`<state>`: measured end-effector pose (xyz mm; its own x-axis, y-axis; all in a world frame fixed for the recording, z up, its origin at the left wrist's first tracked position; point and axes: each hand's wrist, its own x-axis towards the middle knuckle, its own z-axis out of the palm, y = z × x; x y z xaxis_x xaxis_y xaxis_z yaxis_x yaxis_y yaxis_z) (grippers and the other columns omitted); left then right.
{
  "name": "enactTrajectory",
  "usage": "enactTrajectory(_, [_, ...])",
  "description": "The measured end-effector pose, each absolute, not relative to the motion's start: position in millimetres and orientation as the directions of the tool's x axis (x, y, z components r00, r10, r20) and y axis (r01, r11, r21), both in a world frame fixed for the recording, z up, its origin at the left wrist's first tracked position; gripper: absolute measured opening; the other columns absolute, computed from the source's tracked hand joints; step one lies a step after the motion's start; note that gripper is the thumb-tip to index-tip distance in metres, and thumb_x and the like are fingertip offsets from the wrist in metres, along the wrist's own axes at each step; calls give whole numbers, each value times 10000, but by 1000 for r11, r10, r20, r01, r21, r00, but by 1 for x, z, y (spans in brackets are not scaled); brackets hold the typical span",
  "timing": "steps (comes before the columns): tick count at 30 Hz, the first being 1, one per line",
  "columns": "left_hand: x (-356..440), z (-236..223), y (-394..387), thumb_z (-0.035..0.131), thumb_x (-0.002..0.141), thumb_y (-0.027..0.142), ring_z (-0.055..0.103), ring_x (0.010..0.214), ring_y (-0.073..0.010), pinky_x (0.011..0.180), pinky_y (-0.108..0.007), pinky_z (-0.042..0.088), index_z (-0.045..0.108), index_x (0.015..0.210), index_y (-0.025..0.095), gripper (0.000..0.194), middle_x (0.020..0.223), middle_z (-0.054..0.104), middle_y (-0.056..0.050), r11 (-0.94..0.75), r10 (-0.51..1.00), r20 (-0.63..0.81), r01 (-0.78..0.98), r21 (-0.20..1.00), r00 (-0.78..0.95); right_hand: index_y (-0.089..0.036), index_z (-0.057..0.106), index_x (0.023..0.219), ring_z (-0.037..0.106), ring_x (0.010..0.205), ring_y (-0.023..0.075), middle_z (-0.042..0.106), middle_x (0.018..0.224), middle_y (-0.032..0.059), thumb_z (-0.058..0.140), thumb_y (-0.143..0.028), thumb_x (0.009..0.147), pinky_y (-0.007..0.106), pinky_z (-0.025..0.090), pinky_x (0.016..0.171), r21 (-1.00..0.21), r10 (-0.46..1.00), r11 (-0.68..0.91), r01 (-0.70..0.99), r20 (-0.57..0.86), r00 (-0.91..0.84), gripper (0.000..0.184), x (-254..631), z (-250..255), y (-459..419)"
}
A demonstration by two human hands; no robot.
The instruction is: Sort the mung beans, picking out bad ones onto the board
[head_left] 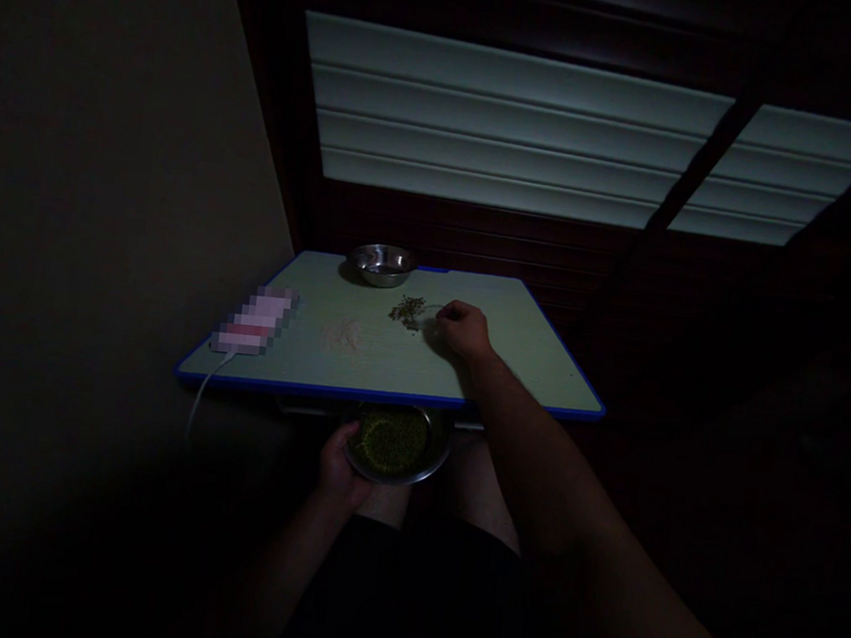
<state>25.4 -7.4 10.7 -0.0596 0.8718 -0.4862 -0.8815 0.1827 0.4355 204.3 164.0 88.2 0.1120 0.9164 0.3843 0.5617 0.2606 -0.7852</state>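
Observation:
My left hand [342,469] grips the left rim of a metal bowl [422,474], held below the table's front edge above my lap. Small green beans [393,438], which look like mung beans, lie in it. Over the table, my right hand [464,330] is closed in a pinch beside a small scattered heap of dark beans or grains [407,311]. A thin, pale curved line shows at its fingertips; in the dim light I cannot make out what it is. Left of the heap lies a patch of pale, fine material [341,334].
The pale green table [309,283] has a blue edge. A second metal bowl [381,267] stands at its back. At the left lies a blurred pink device [256,321] with a white cable [200,393] hanging over the edge. A wall [113,128] and slatted cabinet doors [504,126] border the table.

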Motion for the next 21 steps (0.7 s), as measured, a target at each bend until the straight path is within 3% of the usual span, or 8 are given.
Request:
enactTrajectory(10, [25, 11, -8, 558, 737, 221, 693, 817, -256, 825, -412, 533, 701, 876, 133, 218, 840, 748, -97, 201, 871, -487, -858, 473, -65, -191, 638, 690, 570, 667, 137, 634, 662, -19, 542, -216, 640, 252, 425, 664, -797, 904, 267, 541, 402, 146, 111, 204, 91, 160])
enactTrajectory(15, [25, 13, -8, 563, 729, 208, 692, 813, -259, 841, -422, 525, 702, 885, 127, 224, 836, 745, -103, 190, 868, -491, -867, 461, -71, -191, 635, 675, 553, 659, 134, 617, 647, -26, 538, -223, 625, 242, 416, 641, -801, 903, 230, 552, 388, 186, 114, 205, 93, 158])
enactTrajectory(21, [24, 10, -8, 546, 743, 220, 692, 857, -268, 865, -431, 516, 691, 1037, 131, 340, 862, 749, -99, 206, 871, -488, -865, 457, -51, -191, 634, 666, 546, 658, 139, 610, 644, -22, 532, -237, 612, 247, 408, 636, -797, 910, 223, 561, 377, 174, 125, 205, 94, 156])
